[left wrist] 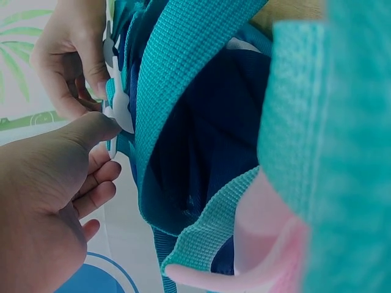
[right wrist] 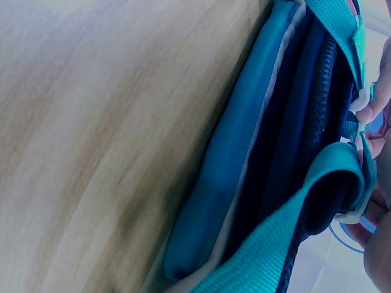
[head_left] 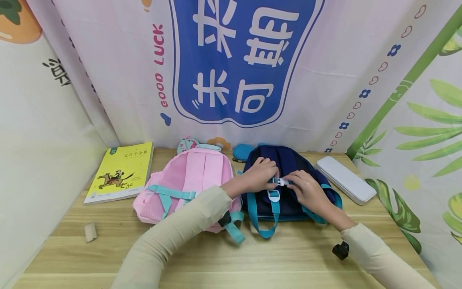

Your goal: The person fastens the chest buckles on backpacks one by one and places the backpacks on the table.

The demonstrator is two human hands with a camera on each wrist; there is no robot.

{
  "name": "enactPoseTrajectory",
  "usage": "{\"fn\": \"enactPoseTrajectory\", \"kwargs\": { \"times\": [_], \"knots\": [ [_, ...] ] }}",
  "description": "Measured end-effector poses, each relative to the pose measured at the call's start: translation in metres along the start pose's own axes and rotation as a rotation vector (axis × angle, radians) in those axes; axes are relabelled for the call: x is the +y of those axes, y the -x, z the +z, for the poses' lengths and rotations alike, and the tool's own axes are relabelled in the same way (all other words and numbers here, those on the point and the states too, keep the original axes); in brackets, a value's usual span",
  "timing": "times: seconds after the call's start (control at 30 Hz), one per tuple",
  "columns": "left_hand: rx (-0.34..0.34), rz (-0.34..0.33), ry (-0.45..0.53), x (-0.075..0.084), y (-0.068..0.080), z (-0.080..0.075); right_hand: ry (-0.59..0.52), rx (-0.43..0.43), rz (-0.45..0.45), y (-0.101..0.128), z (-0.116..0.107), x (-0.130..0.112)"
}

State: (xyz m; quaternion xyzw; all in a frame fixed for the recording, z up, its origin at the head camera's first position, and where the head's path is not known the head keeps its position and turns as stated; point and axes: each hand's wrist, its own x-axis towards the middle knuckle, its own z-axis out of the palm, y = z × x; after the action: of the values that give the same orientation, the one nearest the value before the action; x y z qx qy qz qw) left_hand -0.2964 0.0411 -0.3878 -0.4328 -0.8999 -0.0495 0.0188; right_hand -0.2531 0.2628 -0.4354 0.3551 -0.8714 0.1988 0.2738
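Observation:
A navy backpack (head_left: 260, 206) with teal straps lies on the table, its strap side up. Across its middle is a white plastic buckle (head_left: 281, 182), the two halves lined up end to end. My left hand (head_left: 260, 176) pinches the left half between thumb and fingers. The right half is pinched by my right hand (head_left: 308, 190). In the left wrist view, my left thumb presses on the white buckle (left wrist: 122, 110), with the right hand (left wrist: 76, 55) close beyond it. Below the buckle sits a white strap adjuster (head_left: 274, 196) on a hanging teal strap (head_left: 268, 233).
A pink backpack (head_left: 216, 172) lies just left, under my left forearm. Farther left are a yellow book (head_left: 122, 168) and a small beige block (head_left: 90, 232). A white case (head_left: 344, 180) stands right of the navy backpack. Behind is a blue pouch (head_left: 242, 152) near the curtain.

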Motion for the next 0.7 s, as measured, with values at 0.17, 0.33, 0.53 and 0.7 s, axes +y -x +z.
{"fn": "enactPoseTrajectory", "kwargs": {
  "times": [0.17, 0.33, 0.53, 0.7],
  "knots": [
    [0.005, -0.005, 0.005, 0.0009, 0.0004, 0.0005, -0.003, 0.001, 0.014, -0.0003, -0.0003, -0.0012],
    [0.014, -0.009, 0.001, 0.0007, -0.0008, 0.0028, -0.001, 0.004, 0.018, -0.0002, -0.0005, -0.0025],
    [0.014, -0.011, 0.004, 0.0016, -0.0004, 0.0029, -0.004, 0.008, 0.026, 0.0006, 0.0002, -0.0035],
    [0.012, -0.010, 0.008, 0.0023, 0.0000, 0.0013, -0.008, 0.012, 0.022, 0.0007, 0.0008, -0.0037]
  ]
}}
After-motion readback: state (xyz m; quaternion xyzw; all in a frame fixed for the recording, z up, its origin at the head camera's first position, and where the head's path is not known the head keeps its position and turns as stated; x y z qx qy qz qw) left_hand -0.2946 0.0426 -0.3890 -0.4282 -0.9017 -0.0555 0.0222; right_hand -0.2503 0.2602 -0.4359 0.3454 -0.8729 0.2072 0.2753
